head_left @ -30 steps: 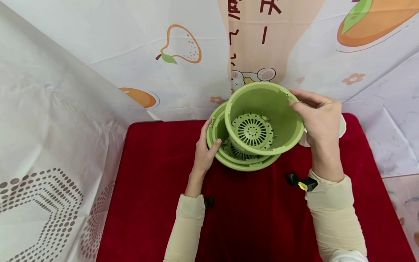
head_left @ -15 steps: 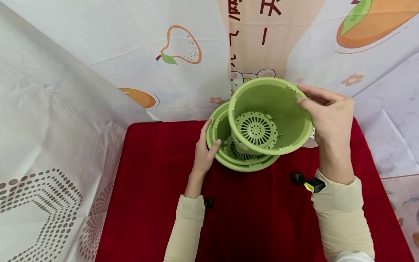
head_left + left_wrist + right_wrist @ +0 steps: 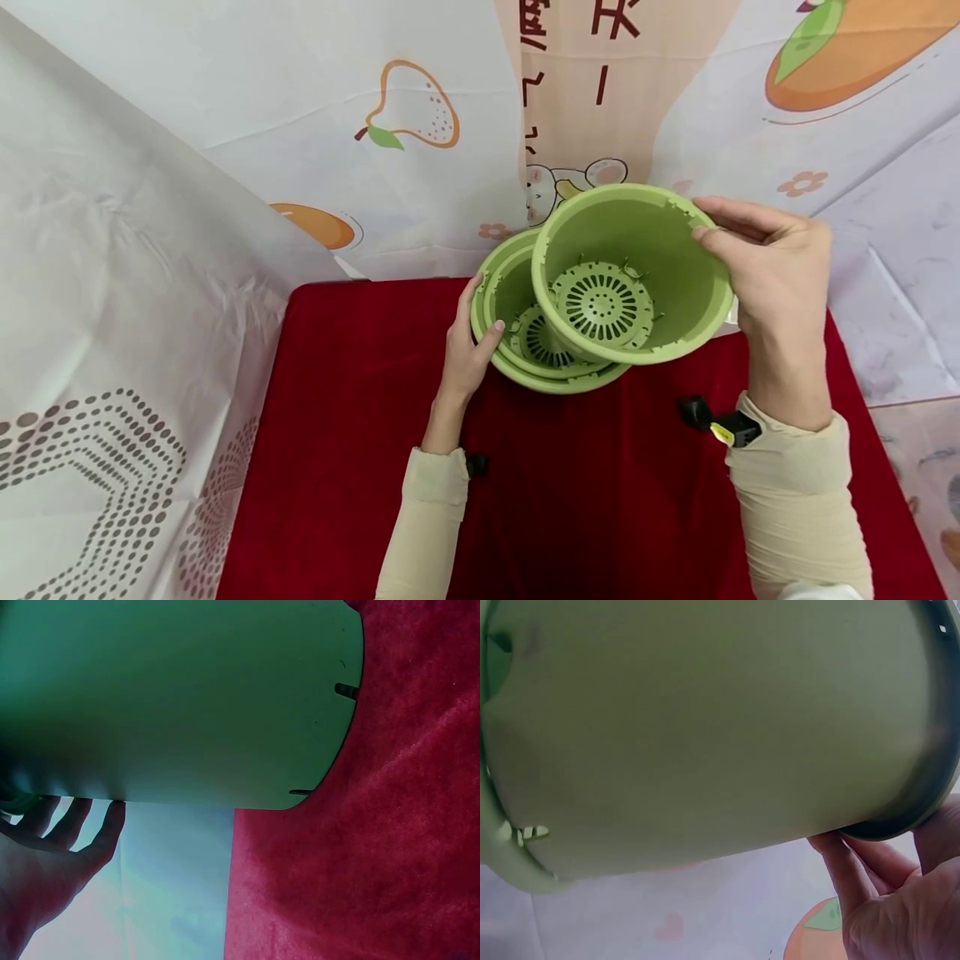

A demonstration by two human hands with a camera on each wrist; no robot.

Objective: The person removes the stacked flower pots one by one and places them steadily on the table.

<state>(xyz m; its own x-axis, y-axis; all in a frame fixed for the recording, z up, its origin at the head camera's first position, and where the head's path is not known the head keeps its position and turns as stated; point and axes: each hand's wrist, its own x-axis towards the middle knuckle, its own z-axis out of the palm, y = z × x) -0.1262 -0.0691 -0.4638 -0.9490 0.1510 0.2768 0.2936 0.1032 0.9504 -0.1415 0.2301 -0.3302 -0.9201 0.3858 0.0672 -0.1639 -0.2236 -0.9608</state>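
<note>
A green plastic flowerpot [image 3: 663, 250] with a slotted bottom is tilted over other green pots, its mouth facing the head camera. My right hand [image 3: 780, 271] pinches its rim at the right, thumb inside and fingers outside. Under it stand nested green flowerpots [image 3: 551, 386] on the table, partly covered by the raised pot. My left hand [image 3: 467, 354] grips their rim at the left, thumb over the edge. The left wrist view shows the smooth outer wall of a standing pot [image 3: 187, 705] beside the fingers [image 3: 106, 831]. The right wrist view shows the raised pot's side [image 3: 705, 735].
A red cloth [image 3: 360, 417] covers the table. White printed sheets [image 3: 300, 125] hang close behind and at the sides. A small white object [image 3: 733, 317] shows behind the raised pot, mostly hidden. Dark wrist cameras [image 3: 738, 427] are strapped to the sleeves.
My right hand has carried the upper pot to the right, uncovering more of the nested pots below. My left hand has stayed on their rim.
</note>
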